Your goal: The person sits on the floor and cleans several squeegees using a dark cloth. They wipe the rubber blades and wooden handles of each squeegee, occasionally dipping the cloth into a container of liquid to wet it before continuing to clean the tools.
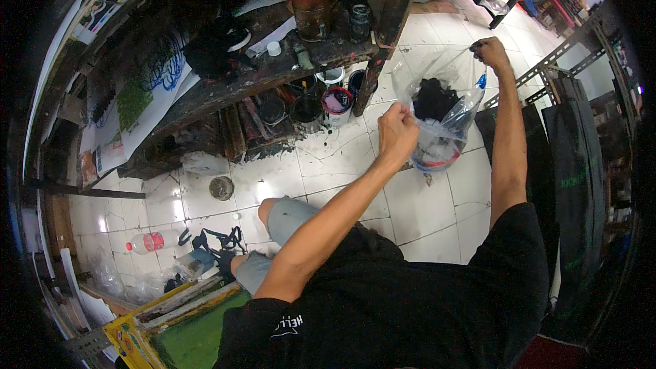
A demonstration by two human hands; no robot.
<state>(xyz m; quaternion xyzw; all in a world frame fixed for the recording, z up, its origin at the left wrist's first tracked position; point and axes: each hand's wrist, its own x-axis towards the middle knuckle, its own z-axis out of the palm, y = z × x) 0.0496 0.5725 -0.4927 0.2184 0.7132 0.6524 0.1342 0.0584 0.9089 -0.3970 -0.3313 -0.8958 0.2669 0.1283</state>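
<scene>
A clear plastic bag (447, 138) hangs between my two hands over the tiled floor. Inside it lie a black crumpled bundle (434, 100) and some clear plastic with red and blue parts near the bottom. My left hand (398, 131) is closed on the bag's near left edge. Farther off to the right, my right hand (491, 53) pinches the upper right edge and draws it upward, so the mouth is spread. A small blue piece (482, 81) shows at the bag's right side. The bag's folds blur what lies deepest.
A dark wooden workbench (273, 72) with jars and papers stands at left. Paint pails (336, 106) sit beneath it. A round tin (221, 188), a plastic bottle (145, 242) and black straps (217, 239) lie on the floor. Dark panels (572, 178) lean by a metal rack at right.
</scene>
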